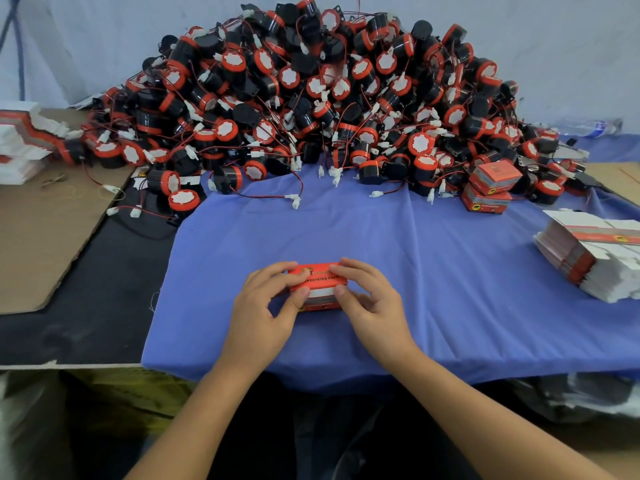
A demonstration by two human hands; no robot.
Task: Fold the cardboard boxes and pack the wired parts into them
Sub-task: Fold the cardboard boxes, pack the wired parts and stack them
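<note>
- Surface [104, 289]: dark top, mostly draped with a blue cloth [450, 271] that hangs over the near edge.
- Pile of wired parts [329, 98]: black cylinders with red caps, thin red-and-black leads and white plugs. It is heaped along the far side of the cloth against a pale wall.
- Brown cardboard sheet [45, 244]: lies flat at the left, beside the cloth.
- Right stack of flat boxes [588, 258]: unfolded, at the right edge of the cloth. Left stack of flat boxes [20, 147]: at the far left.
- Left hand [266, 306] and right hand [370, 299]: each grips one end of the red box, with fingers curled over its top and thumbs pressed on the near face.
- Two folded boxes [491, 188]: stacked one on the other, touching the pile's right foot.
- Red box [320, 282]: assembled, resting on the cloth near the front centre, between both hands.
</note>
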